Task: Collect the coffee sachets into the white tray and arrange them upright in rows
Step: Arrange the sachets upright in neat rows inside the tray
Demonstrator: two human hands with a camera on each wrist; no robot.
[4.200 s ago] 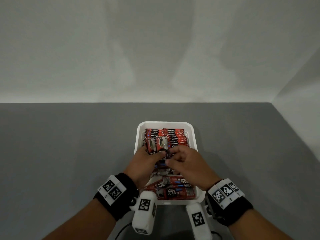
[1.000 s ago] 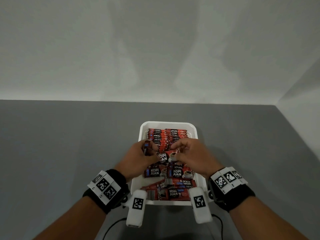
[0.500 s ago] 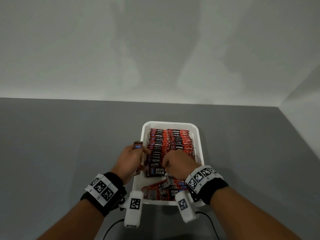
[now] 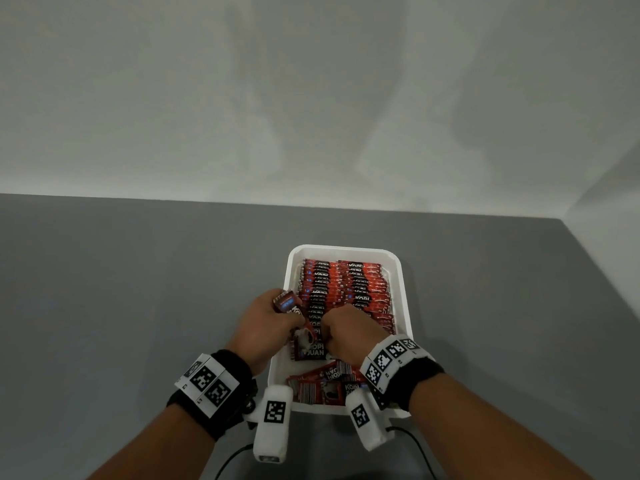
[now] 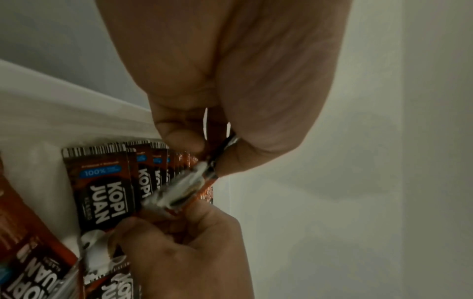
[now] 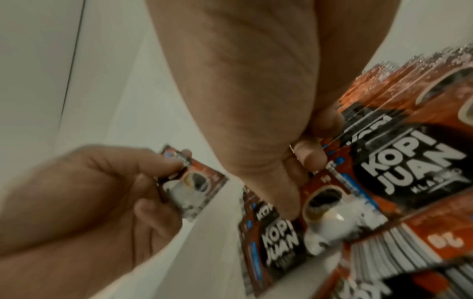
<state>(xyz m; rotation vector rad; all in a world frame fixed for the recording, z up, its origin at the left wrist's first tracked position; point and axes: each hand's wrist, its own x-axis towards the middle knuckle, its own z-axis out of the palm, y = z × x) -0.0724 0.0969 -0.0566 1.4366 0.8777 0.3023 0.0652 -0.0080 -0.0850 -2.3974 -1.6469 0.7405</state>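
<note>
Sachet [image 4: 289, 304] in left grip [image 4: 265, 325], tray [image 4: 406, 306] edge

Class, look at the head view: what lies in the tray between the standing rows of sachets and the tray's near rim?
In the head view, loose sachets lie flat between the standing rows and the near rim of the white tray; both hands partly cover that stretch.

The head view looks forward and down over the grey worktop [image 4: 138, 289]; both wrist views sit close, sharing the white tray [image 4: 406, 306] at 6 o'clock.
</note>
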